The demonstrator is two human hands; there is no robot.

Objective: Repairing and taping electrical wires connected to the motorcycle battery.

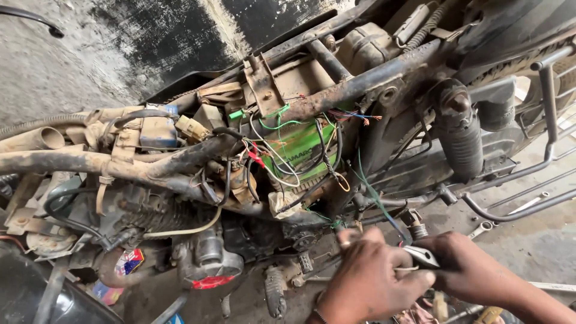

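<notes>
A stripped, rusty motorcycle frame [360,84] fills the view, with a green battery [300,147] and a tangle of coloured wires [282,156] at its middle. Low at the right, my left hand [366,282] and my right hand [474,270] meet. Between them is a small metal tool [420,257], silver and shiny, gripped by my right hand; my left hand's fingers pinch a thin wire at its tip. A green wire [375,198] runs down from the battery area toward my hands.
The engine [204,258] with a red-marked cover sits lower left. A black rear shock absorber [459,135] stands at the right, beside a chrome carrier rail [549,120]. A spanner [480,229] lies on the concrete floor near my right hand.
</notes>
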